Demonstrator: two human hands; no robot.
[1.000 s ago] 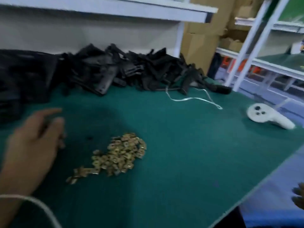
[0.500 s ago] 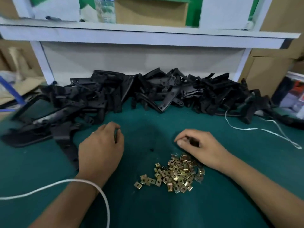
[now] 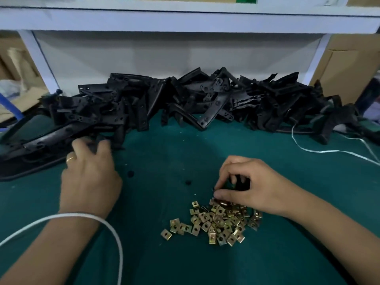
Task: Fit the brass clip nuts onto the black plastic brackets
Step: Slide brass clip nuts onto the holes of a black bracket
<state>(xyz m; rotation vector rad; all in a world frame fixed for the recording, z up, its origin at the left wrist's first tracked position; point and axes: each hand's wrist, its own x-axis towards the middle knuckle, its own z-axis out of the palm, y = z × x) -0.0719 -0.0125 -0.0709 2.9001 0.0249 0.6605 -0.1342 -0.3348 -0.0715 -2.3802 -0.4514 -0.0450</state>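
Note:
A heap of brass clip nuts (image 3: 218, 221) lies on the green mat (image 3: 164, 264) in front of me. Black plastic brackets (image 3: 195, 101) are piled in a long row along the back. My left hand (image 3: 90, 177) reaches to the left end of that row, and its fingers curl round a black bracket (image 3: 93, 144) lying there. My right hand (image 3: 246, 186) hovers over the far edge of the nut heap. Its thumb and curled fingers pinch together at the topmost nuts, and the hand mostly hides what they hold.
A white cord (image 3: 98, 219) loops over my left forearm. A thin white strap (image 3: 320, 151) lies on the mat at the right. Two small black bits (image 3: 130, 173) sit between my hands. A white shelf (image 3: 185, 19) overhangs the back, with cardboard boxes (image 3: 349, 66) on both sides.
My left hand has moved forward and left from the mat onto a bracket. My right hand has stayed at the far edge of the nut heap, fingers closing down onto it.

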